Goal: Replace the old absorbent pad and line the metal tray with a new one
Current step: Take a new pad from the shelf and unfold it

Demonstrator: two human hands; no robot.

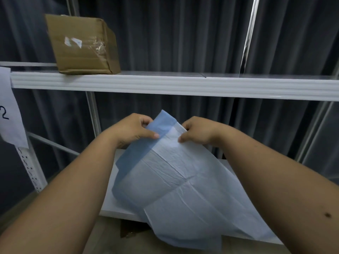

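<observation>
I hold a blue and white absorbent pad (176,182) up in front of me, partly folded, with creases across its white quilted face and a blue backing and border on the left. My left hand (131,132) pinches its top edge on the blue side. My right hand (199,132) pinches the same top edge on the white side, a short gap from the left. The pad hangs down over the lower shelf (117,200). No metal tray is in view.
A white metal rack stands before me, its upper shelf beam (183,85) crossing the view. A taped cardboard box (82,44) sits on that shelf at the left. A paper label (9,109) hangs on the left post. Dark grey curtains hang behind.
</observation>
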